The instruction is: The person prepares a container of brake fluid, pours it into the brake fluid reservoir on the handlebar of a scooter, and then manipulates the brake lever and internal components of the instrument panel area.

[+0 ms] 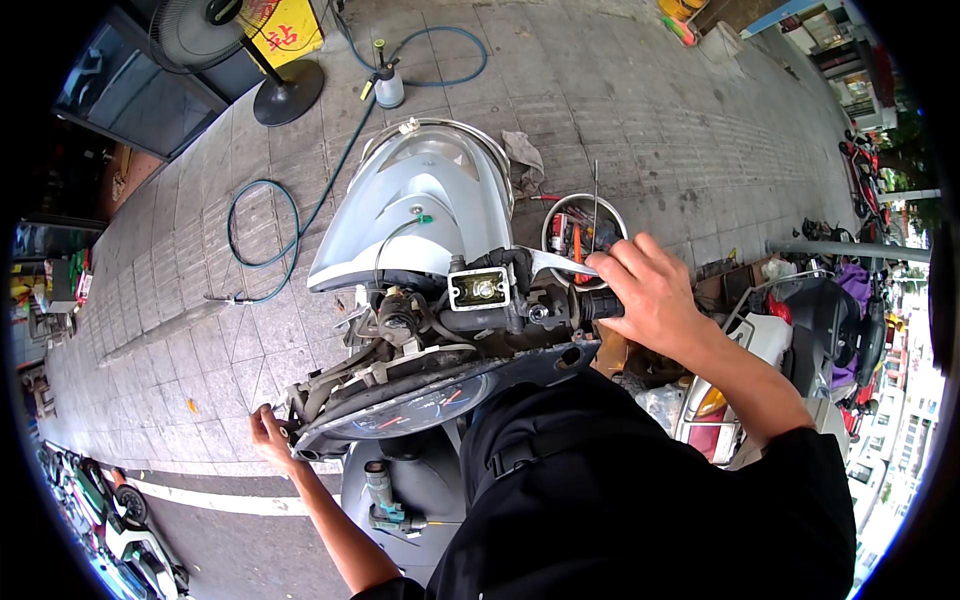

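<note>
My right hand (655,295) is closed at the right end of a scooter's handlebar, its fingers over the silver brake lever (552,263) next to the black grip (600,304). Left of the lever, the brake fluid reservoir (481,290) has no lid, and yellowish fluid shows inside. My left hand (270,438) holds the left end of the handlebar (297,408), its fingertips partly hidden. Between my hands the instrument panel (425,405) lies tilted toward me, and wiring and the bar are exposed. Beyond sits the pale blue front cover (430,190), with a thin cable on it.
A cordless drill (383,495) lies on the scooter's footboard. On the paving are a bucket of tools (553,232), a rag (523,163), a spray bottle (388,88), a coiled hose (297,240) and a standing fan (288,92). Another scooter (755,345) stands at right.
</note>
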